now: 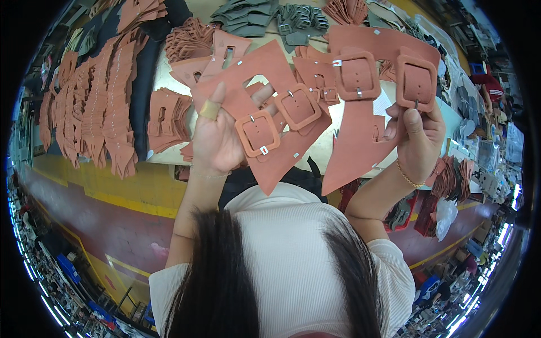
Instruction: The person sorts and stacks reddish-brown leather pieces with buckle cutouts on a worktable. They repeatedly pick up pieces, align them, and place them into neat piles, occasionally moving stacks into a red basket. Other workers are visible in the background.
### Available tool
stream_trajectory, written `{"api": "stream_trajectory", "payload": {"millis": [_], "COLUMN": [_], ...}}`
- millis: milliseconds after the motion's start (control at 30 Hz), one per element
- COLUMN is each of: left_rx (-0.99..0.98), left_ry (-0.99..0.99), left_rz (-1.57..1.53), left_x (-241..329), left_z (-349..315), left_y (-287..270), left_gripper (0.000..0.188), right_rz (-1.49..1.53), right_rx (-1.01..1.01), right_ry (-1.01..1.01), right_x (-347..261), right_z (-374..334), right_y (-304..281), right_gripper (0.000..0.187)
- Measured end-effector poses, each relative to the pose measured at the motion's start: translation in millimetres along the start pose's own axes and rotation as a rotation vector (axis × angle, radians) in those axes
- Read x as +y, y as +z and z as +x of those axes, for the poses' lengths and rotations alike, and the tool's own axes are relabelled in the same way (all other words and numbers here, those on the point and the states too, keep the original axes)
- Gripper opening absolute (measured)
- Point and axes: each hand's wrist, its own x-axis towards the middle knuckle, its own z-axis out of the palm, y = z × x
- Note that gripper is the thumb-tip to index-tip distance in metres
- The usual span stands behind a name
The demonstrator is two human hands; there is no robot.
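My left hand (217, 141) grips a reddish-brown, leather-like sandal upper (270, 169) that carries two square covered buckles. The thumb, with a yellowish band around it, lies along its edge, and fingers poke through a cut-out. In my right hand (421, 132) is a second sandal upper (352, 135) of the same colour, pinched by its right side just below a buckle. Both pieces are held up above the worktable, apart from each other, with their pointed ends toward me. Small pale stickers sit on both. Part of the left fingers is hidden behind the leather.
Long rows of overlapping reddish-brown pieces (90, 112) cover the table's left side. Further stacks (169, 121) lie near the left hand. Dark green pieces (245, 17) and green buckled straps (301, 23) are at the back. A red crate (403, 214) stands low at right.
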Motion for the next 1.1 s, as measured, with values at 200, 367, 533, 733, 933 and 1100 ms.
{"api": "stream_trajectory", "payload": {"millis": [200,367,533,733,933,1100], "left_rx": [-0.026,-0.082,0.051,0.142,0.077,0.252], "left_ry": [0.078,0.126,0.133,0.101,0.169,0.386], "left_rz": [-0.058,0.036,0.142,0.147,0.040,0.171], "left_x": [-7.6,-7.6,-7.7,-5.4,58.2,92.1], "left_z": [6.6,7.8,7.4,14.9,34.5,43.5], "left_y": [-0.2,-3.5,-8.0,-23.2,-60.4,-90.2], "left_gripper": [0.082,0.087,0.080,0.068,0.055,0.049], "right_rz": [0.079,-0.341,-0.483,-0.741,-0.795,-0.898], "right_rx": [-0.097,-0.171,-0.155,-0.172,-0.028,-0.008], "right_ry": [0.243,0.376,0.256,0.096,0.144,0.223], "right_x": [19.6,78.0,89.3,92.7,100.2,103.3], "right_z": [-4.0,4.6,1.7,5.1,9.0,8.2], "right_y": [34.4,71.2,71.8,69.8,42.7,6.9], "right_gripper": [0.012,0.034,0.037,0.039,0.039,0.036]}}
